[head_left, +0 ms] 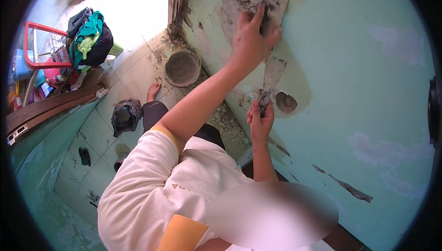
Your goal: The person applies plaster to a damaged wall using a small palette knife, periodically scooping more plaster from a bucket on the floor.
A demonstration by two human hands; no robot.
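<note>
My left hand is raised to a rough patch of grey plaster on the green wall, with fingers curled round a flat, plaster-smeared tool pressed there. Lower down, my right hand grips the dark handle of a putty knife, its wide smeared blade pointing up toward my left hand. Just right of the knife is a dark, round hole or gouge in the wall. A round bucket coated inside with grey material stands on the floor beside the wall's foot.
Debris lies along the wall's foot on the tiled floor. Near my bare foot sits a dark torn bag. A red-framed rack piled with clothes stands left, by a wooden ledge and a bright opening.
</note>
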